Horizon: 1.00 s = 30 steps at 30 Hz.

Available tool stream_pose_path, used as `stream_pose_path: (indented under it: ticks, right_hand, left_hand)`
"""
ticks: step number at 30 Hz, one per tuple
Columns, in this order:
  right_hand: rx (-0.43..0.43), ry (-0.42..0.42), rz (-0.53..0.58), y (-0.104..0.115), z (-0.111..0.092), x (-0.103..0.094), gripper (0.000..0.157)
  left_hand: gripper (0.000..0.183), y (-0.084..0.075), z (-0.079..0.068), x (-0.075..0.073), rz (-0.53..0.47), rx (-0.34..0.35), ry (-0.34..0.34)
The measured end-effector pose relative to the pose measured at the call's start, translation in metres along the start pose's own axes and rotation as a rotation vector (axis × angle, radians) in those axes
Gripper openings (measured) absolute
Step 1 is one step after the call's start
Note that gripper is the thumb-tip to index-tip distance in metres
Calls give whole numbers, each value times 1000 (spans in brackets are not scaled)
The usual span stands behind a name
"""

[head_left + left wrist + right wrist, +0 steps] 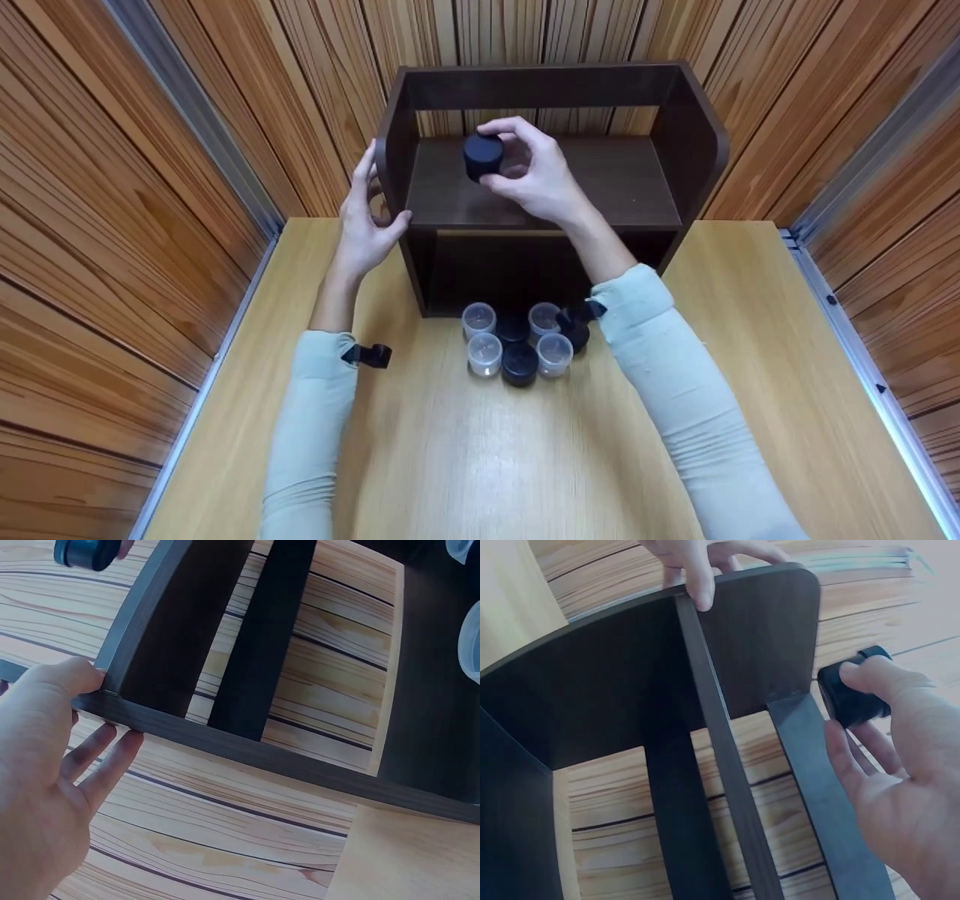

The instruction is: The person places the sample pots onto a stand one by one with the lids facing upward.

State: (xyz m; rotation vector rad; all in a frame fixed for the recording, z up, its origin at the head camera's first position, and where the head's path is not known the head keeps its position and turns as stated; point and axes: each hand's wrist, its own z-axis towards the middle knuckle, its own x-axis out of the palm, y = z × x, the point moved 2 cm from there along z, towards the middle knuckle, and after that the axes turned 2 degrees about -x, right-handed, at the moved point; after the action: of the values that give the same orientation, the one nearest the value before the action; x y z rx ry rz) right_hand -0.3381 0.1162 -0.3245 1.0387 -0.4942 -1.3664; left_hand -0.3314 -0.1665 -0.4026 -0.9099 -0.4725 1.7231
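My right hand [536, 172] pinches a black lidded jar [483, 156] between thumb and fingers, above the upper board of a dark brown shelf [540, 214]. In the right wrist view the jar [851, 694] is apart from the shelf. My left hand [369, 221] holds the shelf's left side panel, thumb on the front edge and fingers around the outer face. The left wrist view shows that thumb and those fingers [112, 765] at the panel's edge.
Before the shelf stand several clear plastic cups [484, 352] and black jars [519, 364] in a close group. One black jar is partly hidden by the right wrist strap. Wood-panelled walls [135, 187] enclose the light wooden table [465, 465].
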Motion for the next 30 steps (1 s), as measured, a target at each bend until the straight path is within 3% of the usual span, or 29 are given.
stream_pose_path:
  ticks: [14,30]
  right_hand:
    - [44,-223,-104,-16,19,26,57]
    - [47,-324,-194,-29,42,55,54]
  left_hand:
    - [89,2,-3,2,-20,-26,-23]
    - [90,4,-4,2,-36,-42,-34]
